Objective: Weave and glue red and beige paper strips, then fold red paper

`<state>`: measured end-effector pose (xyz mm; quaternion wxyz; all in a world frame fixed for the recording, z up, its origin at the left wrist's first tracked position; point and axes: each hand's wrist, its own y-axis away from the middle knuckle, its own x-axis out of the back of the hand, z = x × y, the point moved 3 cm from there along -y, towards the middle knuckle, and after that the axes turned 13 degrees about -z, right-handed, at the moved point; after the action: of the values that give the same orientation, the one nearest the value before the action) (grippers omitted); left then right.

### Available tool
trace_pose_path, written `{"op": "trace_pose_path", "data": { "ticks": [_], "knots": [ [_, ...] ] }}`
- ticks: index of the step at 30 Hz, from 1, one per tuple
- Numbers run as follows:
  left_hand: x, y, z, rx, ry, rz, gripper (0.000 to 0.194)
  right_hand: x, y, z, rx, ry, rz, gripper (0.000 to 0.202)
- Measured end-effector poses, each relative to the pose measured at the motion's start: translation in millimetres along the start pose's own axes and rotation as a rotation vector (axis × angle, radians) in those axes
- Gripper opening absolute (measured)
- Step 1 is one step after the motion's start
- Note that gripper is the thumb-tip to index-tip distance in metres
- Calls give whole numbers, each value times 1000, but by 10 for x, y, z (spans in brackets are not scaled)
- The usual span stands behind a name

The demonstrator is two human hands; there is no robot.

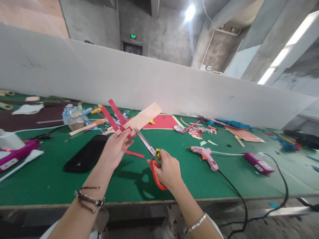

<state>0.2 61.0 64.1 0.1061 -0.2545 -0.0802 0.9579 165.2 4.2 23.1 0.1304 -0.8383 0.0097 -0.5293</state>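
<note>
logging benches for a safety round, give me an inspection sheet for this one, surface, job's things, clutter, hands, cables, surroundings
Surface: green table, scattered with items.
Job's things: red strips and cream strip held up; scissors point at the cream strip's lower end, contact unclear.
Clutter: paper scraps towards the back; phone near the left arm; glue gun lying to the right.
Hands: left hand pinches the strips; right hand grips the scissors' handles.
Cables: glue gun's black cord hangs over the front edge; another black cord leaves the right power strip.
Surroundings: white partition behind; lit green sign beyond.
</note>
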Motion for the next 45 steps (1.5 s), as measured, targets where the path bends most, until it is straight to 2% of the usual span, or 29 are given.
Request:
{"op": "trace_pose_path", "data": {
  "ticks": [6, 14, 21, 29, 35, 38, 45],
  "knots": [
    [15, -7, 15, -36, 50, 13, 23, -5, 6, 13, -1, 15, -1, 39],
    [19, -9, -4, 2, -5, 59, 24, -9, 11, 4, 9, 39, -7, 39],
    [29, -42, -28, -45, 51, 76, 24, -15, 9, 27, 14, 69, -6, 37],
    [11, -40, -20, -68, 68, 33, 19, 9, 7, 28, 1, 67, 0, 36],
    [-46, -22, -13, -59, 48, -21, 22, 25, 11, 31, -14, 54, -9, 37],
    [-58, -23, -17, -59, 77, -8, 21, 30, 12, 31, -15, 58, -9, 37],
    [-70, -18, -45, -158, -131, -18, 28, 17, 10, 42, -11, 70, 3, 37]
  ]
}}
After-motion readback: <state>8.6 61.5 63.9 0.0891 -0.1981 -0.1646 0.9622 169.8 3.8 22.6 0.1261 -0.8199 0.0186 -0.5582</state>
